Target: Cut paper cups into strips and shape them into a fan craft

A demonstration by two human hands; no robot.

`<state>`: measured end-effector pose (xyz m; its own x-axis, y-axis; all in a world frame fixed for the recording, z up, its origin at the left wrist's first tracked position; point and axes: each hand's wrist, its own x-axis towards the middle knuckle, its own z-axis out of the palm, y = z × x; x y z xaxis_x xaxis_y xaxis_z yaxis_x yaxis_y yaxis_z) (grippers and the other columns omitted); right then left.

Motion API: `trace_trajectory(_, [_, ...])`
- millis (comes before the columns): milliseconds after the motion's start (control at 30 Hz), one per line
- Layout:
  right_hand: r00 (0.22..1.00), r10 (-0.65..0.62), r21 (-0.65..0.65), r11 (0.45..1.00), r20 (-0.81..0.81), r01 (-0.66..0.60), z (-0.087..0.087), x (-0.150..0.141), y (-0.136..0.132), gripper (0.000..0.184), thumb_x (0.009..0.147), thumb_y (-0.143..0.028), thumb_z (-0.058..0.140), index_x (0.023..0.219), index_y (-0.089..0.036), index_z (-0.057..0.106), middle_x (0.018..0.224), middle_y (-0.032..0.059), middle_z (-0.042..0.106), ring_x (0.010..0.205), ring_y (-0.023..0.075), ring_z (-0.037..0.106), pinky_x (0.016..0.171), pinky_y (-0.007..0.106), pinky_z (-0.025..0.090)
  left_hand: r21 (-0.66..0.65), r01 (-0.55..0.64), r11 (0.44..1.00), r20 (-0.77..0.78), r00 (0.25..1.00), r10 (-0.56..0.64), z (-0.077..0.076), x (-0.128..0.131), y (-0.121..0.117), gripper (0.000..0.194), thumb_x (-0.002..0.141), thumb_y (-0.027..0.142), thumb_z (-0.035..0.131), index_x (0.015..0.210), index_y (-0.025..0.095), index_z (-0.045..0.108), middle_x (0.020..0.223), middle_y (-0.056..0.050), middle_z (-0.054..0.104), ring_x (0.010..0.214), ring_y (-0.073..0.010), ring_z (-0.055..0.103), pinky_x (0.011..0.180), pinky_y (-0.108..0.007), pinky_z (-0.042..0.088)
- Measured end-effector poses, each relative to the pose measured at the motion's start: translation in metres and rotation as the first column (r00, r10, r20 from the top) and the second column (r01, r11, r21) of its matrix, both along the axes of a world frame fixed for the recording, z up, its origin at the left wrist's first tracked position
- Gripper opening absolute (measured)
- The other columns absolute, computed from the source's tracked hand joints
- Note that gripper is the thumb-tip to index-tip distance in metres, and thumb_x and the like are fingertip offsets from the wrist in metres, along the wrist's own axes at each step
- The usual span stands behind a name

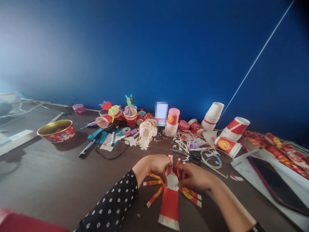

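Observation:
A red-and-gold paper cup, cut into strips, lies splayed on the dark table with its round white base (172, 181) in the middle. One broad red strip (170, 203) points toward me, and several narrow ones fan out to the sides. My left hand (160, 166) is bent over the left rim of the base, fingers closed on the cut cup. On the opposite side my right hand (193, 176) has its fingers curled at the base near the upper right strips. Fingertips partly hide the cup's edge. Scissors (194, 156) lie just beyond my right hand.
A red-and-gold bowl (56, 130) stands at left. Markers (113, 138), a cutter knife (87, 147), a fringed white paper piece (146, 133) and paper scraps lie behind my hands. Stacked cups (172, 124) stand near the wall. A phone (277, 183) rests on a white box at right.

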<state>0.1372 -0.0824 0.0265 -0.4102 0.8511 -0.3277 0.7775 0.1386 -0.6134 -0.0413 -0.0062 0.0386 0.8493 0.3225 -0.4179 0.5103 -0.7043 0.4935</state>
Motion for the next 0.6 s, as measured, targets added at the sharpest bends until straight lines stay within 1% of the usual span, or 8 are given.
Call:
trace_trajectory(133, [1.0, -0.001, 0.018, 1.0, 0.004, 0.001, 0.001, 0.001, -0.002, 0.014, 0.067, -0.027, 0.066, 0.074, -0.018, 0.059, 0.062, -0.0046, 0.058, 0.057, 0.0098, 0.052, 0.047, 0.018, 0.031, -0.095, -0.002, 0.995, 0.042, 0.999, 0.006, -0.004, -0.004, 0.006, 0.036, 0.055, 0.027, 0.077, 0.086, 0.016, 0.063, 0.076, 0.001, 0.063, 0.065, -0.0124, 0.055, 0.054, -0.019, 0.038])
trace_trajectory(300, [1.0, -0.009, 0.051, 0.999, 0.029, 0.008, -0.002, -0.001, -0.001, 0.013, 0.065, -0.027, 0.068, 0.072, -0.018, 0.061, 0.062, -0.0045, 0.059, 0.057, 0.0099, 0.052, 0.048, 0.018, 0.03, -0.131, -0.035, 0.991, 0.067, 0.997, 0.044, -0.008, -0.006, 0.008, 0.038, 0.057, 0.022, 0.076, 0.091, 0.015, 0.062, 0.075, 0.001, 0.061, 0.064, -0.0113, 0.054, 0.052, -0.018, 0.038])
trace_trajectory(433, [0.996, -0.043, 0.054, 0.998, 0.074, 0.039, -0.004, -0.003, 0.001, 0.014, 0.061, -0.025, 0.071, 0.07, -0.019, 0.063, 0.062, -0.0041, 0.06, 0.057, 0.0106, 0.053, 0.048, 0.019, 0.029, -0.11, -0.065, 0.992, 0.033, 0.997, 0.069, -0.007, -0.001, 0.006, 0.036, 0.054, 0.021, 0.078, 0.086, 0.015, 0.064, 0.076, 0.001, 0.063, 0.062, -0.0111, 0.054, 0.051, -0.018, 0.037])
trace_trajectory(600, [0.985, -0.104, 0.022, 0.995, 0.135, 0.102, -0.003, -0.007, 0.004, 0.016, 0.055, -0.024, 0.074, 0.064, -0.018, 0.062, 0.061, -0.0037, 0.061, 0.057, 0.0111, 0.053, 0.046, 0.019, 0.029, -0.013, -0.092, 0.996, -0.039, 0.995, 0.091, -0.001, 0.007, 0.003, 0.043, 0.048, 0.021, 0.08, 0.088, 0.015, 0.066, 0.082, -0.001, 0.066, 0.06, -0.0112, 0.054, 0.051, -0.019, 0.037])
